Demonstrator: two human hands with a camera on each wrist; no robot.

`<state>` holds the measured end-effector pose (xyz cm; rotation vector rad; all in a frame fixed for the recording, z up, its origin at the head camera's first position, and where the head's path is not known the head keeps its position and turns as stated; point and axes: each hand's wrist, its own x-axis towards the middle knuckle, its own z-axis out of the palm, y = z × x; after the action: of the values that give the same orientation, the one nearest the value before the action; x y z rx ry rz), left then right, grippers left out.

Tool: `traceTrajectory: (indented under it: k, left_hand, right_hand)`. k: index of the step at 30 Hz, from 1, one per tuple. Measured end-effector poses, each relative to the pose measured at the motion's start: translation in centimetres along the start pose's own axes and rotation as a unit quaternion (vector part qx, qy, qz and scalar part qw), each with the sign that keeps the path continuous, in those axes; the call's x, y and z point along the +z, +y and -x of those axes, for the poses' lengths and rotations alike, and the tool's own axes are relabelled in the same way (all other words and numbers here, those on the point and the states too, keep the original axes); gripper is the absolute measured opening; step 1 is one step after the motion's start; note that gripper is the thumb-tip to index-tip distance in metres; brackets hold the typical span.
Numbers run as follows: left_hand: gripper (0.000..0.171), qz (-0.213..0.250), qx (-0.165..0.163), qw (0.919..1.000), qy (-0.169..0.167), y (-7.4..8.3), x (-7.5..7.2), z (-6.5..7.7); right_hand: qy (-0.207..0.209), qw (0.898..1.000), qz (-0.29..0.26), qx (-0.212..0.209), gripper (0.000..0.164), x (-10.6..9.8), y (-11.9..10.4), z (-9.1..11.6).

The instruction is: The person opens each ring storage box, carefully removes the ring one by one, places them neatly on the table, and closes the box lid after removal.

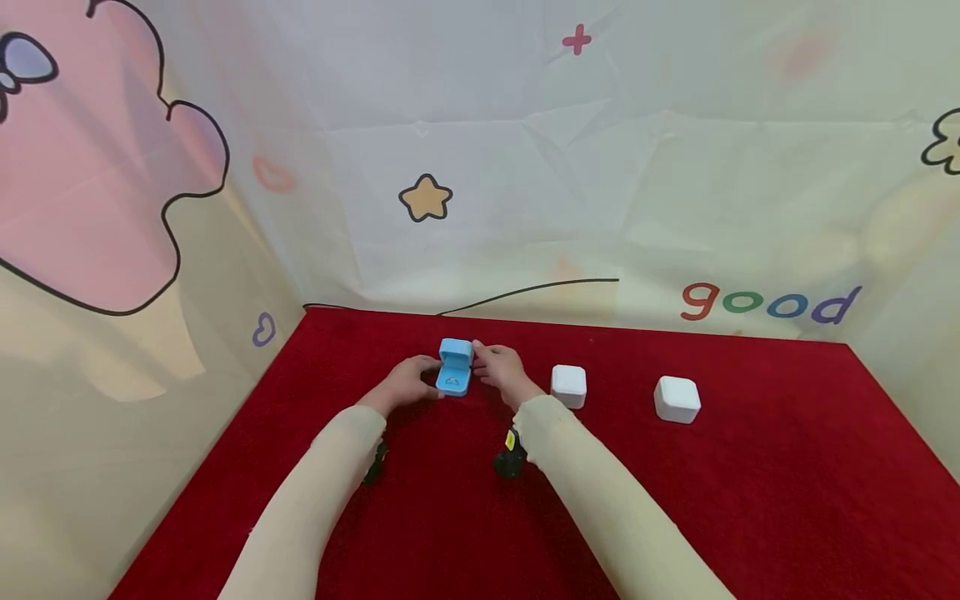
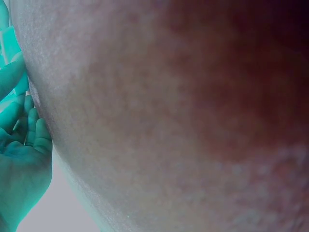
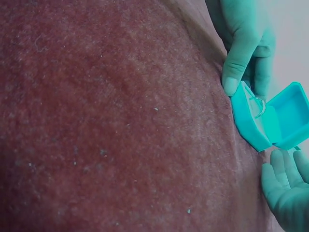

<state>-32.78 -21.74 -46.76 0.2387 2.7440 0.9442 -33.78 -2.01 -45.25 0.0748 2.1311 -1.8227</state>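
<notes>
A light blue ring box [image 1: 454,382] rests with its lid raised on the red cloth, and a ring [image 3: 260,107] sits in its cushion. My left hand [image 1: 408,382] holds the box from its left side. In the right wrist view its thumb [image 3: 232,77] presses on the edge of the base. On the other side is my right hand [image 1: 501,371], its fingers stretched out close beside the lid [image 3: 292,116]. The left wrist view is mostly filled by blurred cloth, with part of a hand [image 2: 24,164] at its left edge.
To the right of my right hand stands a white box [image 1: 568,386] with its lid down. Farther right is a second white box [image 1: 677,399], also closed. A pale printed curtain [image 1: 510,200] rises behind the red-covered table [image 1: 787,483].
</notes>
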Motion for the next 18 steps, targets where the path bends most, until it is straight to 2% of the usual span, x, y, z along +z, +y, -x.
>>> traceTrajectory:
  k: [18]
  left_hand:
    - [0.061, -0.003, 0.005, 1.0000, -0.001, -0.15, 0.06, -0.04]
  right_hand:
    - [0.020, 1.000, 0.012, -0.020, 0.042, -0.89, 0.51, 0.76]
